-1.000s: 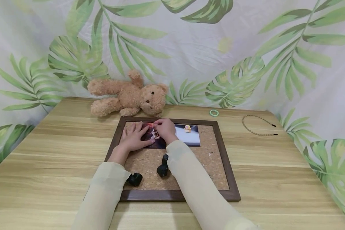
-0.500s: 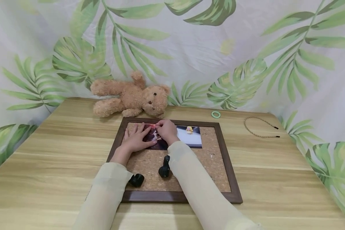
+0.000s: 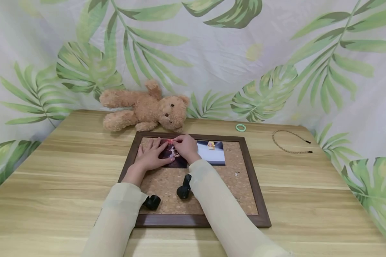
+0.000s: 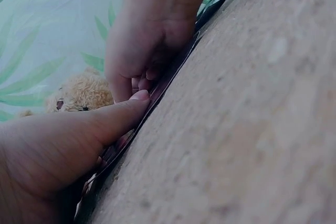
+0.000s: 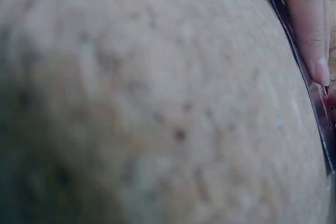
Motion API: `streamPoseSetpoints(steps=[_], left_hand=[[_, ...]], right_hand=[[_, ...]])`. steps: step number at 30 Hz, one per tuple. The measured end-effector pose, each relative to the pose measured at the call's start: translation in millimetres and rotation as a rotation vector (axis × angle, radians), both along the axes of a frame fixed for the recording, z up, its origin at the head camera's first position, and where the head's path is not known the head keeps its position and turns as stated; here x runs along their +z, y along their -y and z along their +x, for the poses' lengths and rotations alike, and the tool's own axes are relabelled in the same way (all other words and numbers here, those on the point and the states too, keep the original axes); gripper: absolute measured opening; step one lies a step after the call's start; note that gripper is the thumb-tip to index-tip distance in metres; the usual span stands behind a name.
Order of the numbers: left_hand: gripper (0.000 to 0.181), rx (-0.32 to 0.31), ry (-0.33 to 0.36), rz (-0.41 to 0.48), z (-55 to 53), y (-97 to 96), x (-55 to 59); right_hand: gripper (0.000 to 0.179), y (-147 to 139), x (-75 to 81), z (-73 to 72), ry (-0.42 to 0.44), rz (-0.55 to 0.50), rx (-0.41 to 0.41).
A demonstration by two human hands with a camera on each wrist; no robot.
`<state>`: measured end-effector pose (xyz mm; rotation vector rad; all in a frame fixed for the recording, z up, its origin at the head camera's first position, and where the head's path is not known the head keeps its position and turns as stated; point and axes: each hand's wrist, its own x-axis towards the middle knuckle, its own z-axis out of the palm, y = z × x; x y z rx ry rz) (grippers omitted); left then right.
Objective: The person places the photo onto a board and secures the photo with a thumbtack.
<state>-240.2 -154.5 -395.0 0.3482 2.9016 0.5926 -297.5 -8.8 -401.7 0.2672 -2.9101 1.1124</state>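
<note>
In the head view a dark photo (image 3: 177,163) lies at the upper left of a framed cork board (image 3: 167,200). My left hand (image 3: 151,157) rests with spread fingers across the photo's left side; its thumb (image 4: 118,119) touches the photo in the left wrist view. My right hand (image 3: 186,147) has curled fingers at the photo's top edge. Thumb and forefinger pinch there, beside a red patch; the small thing between them is mostly hidden. A second photo (image 3: 210,157), pale with a yellow figure, lies right of the hand. A left fingertip (image 5: 321,72) shows in the right wrist view.
A brown teddy bear (image 3: 148,109) lies behind the board. A pale green ring (image 3: 240,127) and a thin chain-like headband (image 3: 284,150) lie to the right on the wooden table (image 3: 308,200). Black devices (image 3: 183,192) show by the wrists. A leaf-print cloth (image 3: 212,53) hangs behind.
The head view has shifted slightly. Both hands stay in place on the dark photo, with only a slight movement of the right fingers at its top edge.
</note>
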Motion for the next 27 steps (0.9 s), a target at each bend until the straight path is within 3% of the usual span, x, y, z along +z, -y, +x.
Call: streamPoseSetpoints(steps=[5, 13, 18, 23, 27], left_hand=[[0.076, 0.0, -0.001, -0.001, 0.5, 0.2, -0.9], [0.075, -0.008, -0.009, 0.012, 0.0, -3.7, -0.8], [0.077, 0.004, -0.006, 0.041, -0.4, -4.0, -1.5], [0.078, 0.035, 0.012, 0.073, -1.4, -0.5, -0.9], [0.075, 0.076, 0.048, 0.124, -4.4, -2.9, 6.3]], right_hand=[[0.009, -1.6, -4.3, -0.2, 0.004, -0.106, -0.044], [0.01, -2.1, 1.1, -0.6, 0.004, 0.023, -0.048], [0.016, -4.7, 5.8, 0.1, 0.035, 0.045, -0.023], [0.03, -10.2, 19.5, 1.5, 0.056, 0.124, 0.125], [0.039, -17.8, 35.8, 1.7, 0.135, 0.157, 0.287]])
